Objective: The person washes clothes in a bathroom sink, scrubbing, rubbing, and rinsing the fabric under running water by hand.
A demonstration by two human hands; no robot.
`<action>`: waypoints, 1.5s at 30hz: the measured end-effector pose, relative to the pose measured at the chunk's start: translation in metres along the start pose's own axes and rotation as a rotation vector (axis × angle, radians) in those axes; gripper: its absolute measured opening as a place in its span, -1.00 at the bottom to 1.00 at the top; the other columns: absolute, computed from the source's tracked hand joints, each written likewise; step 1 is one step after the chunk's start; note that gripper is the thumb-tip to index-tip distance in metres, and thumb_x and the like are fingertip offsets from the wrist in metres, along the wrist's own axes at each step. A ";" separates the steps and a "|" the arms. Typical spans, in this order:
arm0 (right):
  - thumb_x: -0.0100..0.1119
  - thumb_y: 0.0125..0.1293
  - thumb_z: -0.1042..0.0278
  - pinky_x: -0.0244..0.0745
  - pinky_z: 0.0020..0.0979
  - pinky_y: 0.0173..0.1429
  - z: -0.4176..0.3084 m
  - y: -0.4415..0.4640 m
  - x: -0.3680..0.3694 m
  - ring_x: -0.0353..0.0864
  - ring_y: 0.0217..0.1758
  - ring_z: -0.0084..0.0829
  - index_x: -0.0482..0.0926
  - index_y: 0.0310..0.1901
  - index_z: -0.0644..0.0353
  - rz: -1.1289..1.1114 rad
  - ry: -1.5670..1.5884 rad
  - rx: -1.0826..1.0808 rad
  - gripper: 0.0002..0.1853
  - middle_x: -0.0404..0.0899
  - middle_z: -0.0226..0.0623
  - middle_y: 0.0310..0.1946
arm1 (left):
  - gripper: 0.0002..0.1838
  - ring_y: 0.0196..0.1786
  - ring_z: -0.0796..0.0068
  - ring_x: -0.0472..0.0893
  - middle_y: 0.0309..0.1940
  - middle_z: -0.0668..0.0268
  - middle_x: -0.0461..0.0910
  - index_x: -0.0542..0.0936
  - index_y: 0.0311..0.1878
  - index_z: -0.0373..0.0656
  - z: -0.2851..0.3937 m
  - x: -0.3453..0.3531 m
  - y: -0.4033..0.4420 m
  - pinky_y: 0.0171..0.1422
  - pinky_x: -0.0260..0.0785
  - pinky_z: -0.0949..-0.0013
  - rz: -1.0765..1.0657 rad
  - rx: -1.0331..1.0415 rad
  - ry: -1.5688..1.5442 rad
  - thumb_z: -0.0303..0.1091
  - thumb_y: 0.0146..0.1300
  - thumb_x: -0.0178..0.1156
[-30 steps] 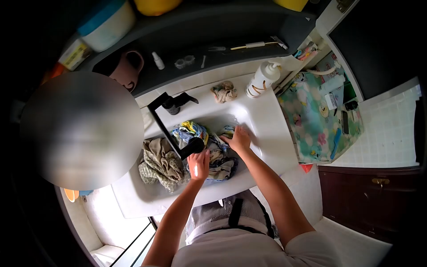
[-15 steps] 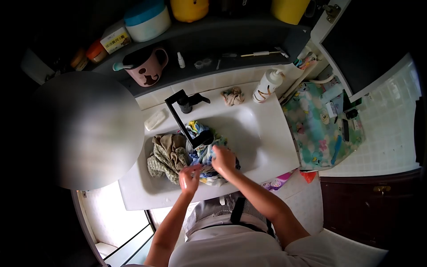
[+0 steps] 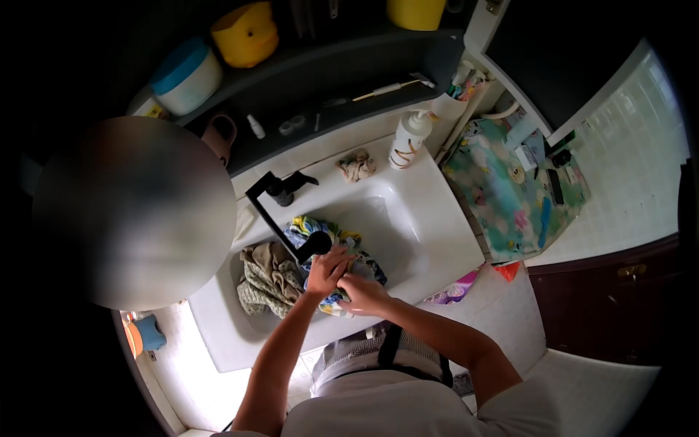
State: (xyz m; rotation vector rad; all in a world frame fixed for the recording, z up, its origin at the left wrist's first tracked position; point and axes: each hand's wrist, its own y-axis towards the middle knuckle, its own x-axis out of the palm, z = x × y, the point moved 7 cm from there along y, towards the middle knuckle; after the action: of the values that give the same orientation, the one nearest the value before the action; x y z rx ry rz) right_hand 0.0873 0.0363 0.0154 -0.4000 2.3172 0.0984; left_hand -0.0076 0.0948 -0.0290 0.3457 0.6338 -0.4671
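Note:
A white sink [image 3: 437,251] holds a wet multicoloured cloth [image 3: 371,268] and, left of it, a brownish patterned garment [image 3: 268,282]. My left hand [image 3: 328,271] lies on the multicoloured cloth just below the black faucet [image 3: 282,222], its fingers spread. Close beside it, touching or nearly so, my right hand [image 3: 362,295] is curled round part of the same cloth at the sink's near side. The faucet's spout end hangs over the cloth.
On the sink's back ledge are a crumpled cloth [image 3: 356,166] and a white pump bottle [image 3: 410,140]. A dark shelf [image 3: 291,95] runs behind. A patterned mat [image 3: 502,197] with small items lies at the right. A blurred round shape [image 3: 138,211] blocks the left.
My right hand has moved from the sink's right part toward the near edge, beside my left hand. The multicoloured cloth is bunched closer together. The view has shifted.

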 end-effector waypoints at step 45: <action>0.35 0.07 -0.15 0.42 -0.08 0.04 0.054 0.173 -0.006 0.52 -0.03 -0.07 0.40 -0.08 0.20 0.257 -0.154 -0.131 -0.39 0.50 -0.10 -0.16 | -0.56 0.23 -0.12 0.41 0.17 -0.05 0.46 0.50 0.11 -0.23 -0.031 0.047 0.023 0.30 0.22 -0.09 0.075 -0.318 -0.032 -0.40 0.12 0.24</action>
State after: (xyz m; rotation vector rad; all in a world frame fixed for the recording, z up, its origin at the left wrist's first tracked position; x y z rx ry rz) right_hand 0.0737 0.2120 -0.0275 -0.1508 2.2047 0.3949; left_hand 0.0228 0.1136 -0.0789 0.0600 0.6499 -0.2937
